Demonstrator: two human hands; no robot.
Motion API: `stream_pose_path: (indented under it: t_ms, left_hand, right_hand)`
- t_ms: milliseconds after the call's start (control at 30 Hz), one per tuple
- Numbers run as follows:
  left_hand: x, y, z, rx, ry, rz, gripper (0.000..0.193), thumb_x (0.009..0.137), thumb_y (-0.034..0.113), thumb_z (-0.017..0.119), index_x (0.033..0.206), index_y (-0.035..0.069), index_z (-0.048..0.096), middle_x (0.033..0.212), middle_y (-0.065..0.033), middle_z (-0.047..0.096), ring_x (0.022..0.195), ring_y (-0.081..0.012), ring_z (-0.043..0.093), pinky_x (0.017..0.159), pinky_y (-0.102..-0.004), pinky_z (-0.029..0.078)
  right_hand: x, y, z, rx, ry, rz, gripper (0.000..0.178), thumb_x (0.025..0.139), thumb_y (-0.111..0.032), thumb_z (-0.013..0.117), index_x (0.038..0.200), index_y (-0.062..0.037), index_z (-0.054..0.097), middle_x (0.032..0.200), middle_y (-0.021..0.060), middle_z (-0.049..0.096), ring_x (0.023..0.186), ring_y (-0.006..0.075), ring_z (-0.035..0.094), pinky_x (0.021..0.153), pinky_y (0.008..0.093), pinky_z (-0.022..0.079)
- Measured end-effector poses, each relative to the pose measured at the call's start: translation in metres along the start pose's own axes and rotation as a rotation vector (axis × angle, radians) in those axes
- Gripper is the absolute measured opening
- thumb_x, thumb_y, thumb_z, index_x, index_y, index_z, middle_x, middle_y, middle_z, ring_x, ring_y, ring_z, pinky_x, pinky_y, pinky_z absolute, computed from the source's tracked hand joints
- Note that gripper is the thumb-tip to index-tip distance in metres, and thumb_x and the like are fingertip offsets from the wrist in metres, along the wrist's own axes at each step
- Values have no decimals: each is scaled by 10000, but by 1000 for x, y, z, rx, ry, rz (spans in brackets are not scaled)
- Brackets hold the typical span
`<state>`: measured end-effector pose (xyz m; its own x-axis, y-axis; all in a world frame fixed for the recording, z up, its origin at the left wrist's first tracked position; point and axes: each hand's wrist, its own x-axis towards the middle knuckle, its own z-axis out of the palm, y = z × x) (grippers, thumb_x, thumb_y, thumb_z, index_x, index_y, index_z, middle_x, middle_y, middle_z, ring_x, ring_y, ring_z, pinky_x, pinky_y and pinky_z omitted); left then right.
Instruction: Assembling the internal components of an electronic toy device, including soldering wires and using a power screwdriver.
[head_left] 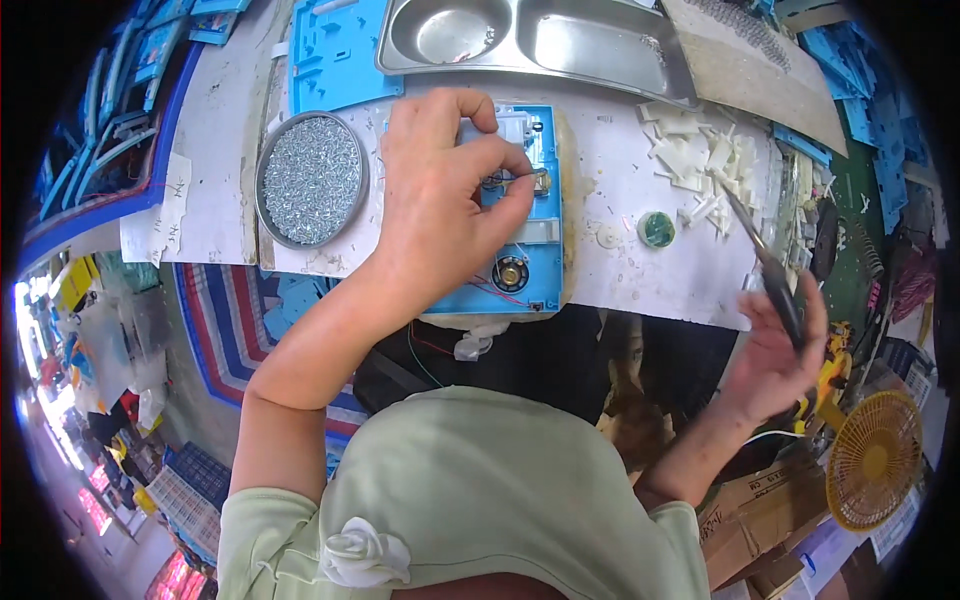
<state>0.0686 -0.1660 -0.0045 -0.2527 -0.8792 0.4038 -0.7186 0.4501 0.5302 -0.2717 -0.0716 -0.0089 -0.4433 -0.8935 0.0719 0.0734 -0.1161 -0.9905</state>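
A blue plastic housing (548, 258) lies open on the table in front of me. Inside it are a round black speaker (510, 273), thin wires and a small metal part (541, 183). My left hand (440, 185) reaches over the housing, thumb and index finger pinched beside that metal part; what sits between the fingertips is hidden. Off to the right, my right hand (780, 350) grips the black handle of a soldering iron (775, 280). Its tapered metal tip points up-left, over the edge of a pile of white plastic pieces (700, 150).
A round dish of small metal screws (311, 180) stands left of the housing. Behind lie another blue panel (335, 60) and a divided steel tray (590, 45). A small green pot (657, 230) sits to the right. A yellow fan (875, 460) stands at lower right.
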Motion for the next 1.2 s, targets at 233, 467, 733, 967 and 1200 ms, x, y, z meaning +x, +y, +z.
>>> stream_pose_path:
  t_ms: [233,467,733,967,1200]
  left_hand:
    - [5,1,-3,55,-56,-26,148,696,67,821,825,90,752,1134,-68,555,997,-281,476,887,-385,400]
    - [8,4,-5,47,-91,-46,160,686,50,816,825,92,750,1148,-61,557,1004,-276,471,890,-383,401]
    - [10,6,-8,75,-125,-57,164,681,48,812,825,88,746,1153,-57,563,1041,-281,483,915,-386,391]
    - [11,7,-9,95,-136,-48,157,690,69,808,831,94,744,1147,-58,569,1082,-288,499,943,-405,368]
    - [13,9,-9,130,-137,-32,144,701,85,803,830,109,743,1144,-51,577,1087,-289,505,925,-423,357]
  right_hand:
    - [-6,13,72,-15,-395,-48,327,862,-32,788,1127,44,612,918,84,647,785,129,600,724,248,468]
    - [-5,13,88,-106,-542,-122,301,848,-9,774,1115,38,642,913,83,649,772,108,560,675,236,418]
    - [0,21,96,-131,-595,-261,287,813,-3,776,1073,34,660,803,93,639,656,155,548,593,274,407]
    - [7,17,103,-215,-641,-377,276,785,-11,795,1030,14,672,746,89,631,607,187,544,553,293,402]
    - [16,-1,112,-459,-747,-599,372,660,7,827,1001,-73,700,726,65,608,594,246,550,531,331,436]
